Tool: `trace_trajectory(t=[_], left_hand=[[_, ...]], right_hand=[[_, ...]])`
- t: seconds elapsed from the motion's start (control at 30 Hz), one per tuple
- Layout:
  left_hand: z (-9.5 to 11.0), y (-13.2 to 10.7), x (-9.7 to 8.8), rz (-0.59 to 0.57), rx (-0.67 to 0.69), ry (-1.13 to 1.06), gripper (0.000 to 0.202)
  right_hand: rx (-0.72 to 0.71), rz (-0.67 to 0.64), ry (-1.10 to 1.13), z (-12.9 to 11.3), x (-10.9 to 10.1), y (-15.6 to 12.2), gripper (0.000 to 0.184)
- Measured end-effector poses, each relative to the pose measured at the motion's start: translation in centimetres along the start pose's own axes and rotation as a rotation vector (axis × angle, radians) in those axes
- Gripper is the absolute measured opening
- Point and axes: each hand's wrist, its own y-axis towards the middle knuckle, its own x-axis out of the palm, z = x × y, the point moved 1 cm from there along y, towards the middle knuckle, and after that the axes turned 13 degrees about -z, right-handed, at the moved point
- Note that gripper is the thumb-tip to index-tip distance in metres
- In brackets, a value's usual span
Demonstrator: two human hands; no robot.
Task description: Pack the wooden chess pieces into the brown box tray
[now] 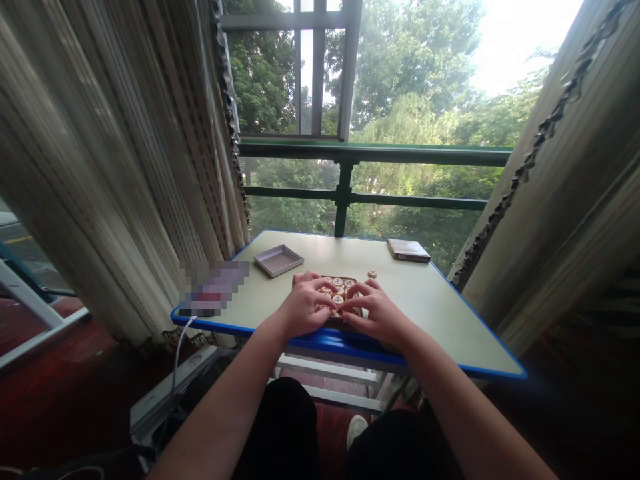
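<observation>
A shallow box (pixel 327 322) of Chinese chess pieces (pixel 339 300) lies near the front edge of the table. Several round, pale pieces with dark characters sit in it, laid side by side. My left hand (pixel 309 303) curls round the box's left side, its thumb and fingertips over the pieces there. From the right, my right hand (pixel 374 308) bends its fingers onto the box, with thumb and fingertips on the pieces near the front. The hands cover both side edges of the box. One loose chess piece (pixel 372 273) rests on the table just beyond my right hand.
An open, shallow grey box lid (pixel 279 260) lies at the table's left rear. A flat case (pixel 408 251) is at the back right. A blurred-out object (pixel 213 290) with a white cable (pixel 177 353) sits at the left edge. The pale table (pixel 440 313) has blue edging.
</observation>
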Motion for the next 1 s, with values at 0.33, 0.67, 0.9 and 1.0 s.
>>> trace_trajectory(t=[0.33, 0.67, 0.9, 1.0], left_hand=[[0.6, 0.1, -0.1, -0.053, 0.008, 0.055, 0.021], [0.6, 0.4, 0.1, -0.066, 0.022, 0.072, 0.021], [0.4, 0.5, 0.1, -0.060, 0.001, 0.076, 0.017], [0.5, 0.5, 0.2, -0.079, 0.016, 0.092, 0.017]], right_hand=[[-0.052, -0.039, -0.067, -0.9, -0.4, -0.1, 0.020], [-0.086, -0.036, -0.170, -1.2, -0.4, 0.0, 0.024], [-0.107, -0.026, -0.167, -1.2, -0.4, 0.0, 0.019], [-0.118, -0.021, -0.167, -1.3, -0.4, 0.0, 0.018]])
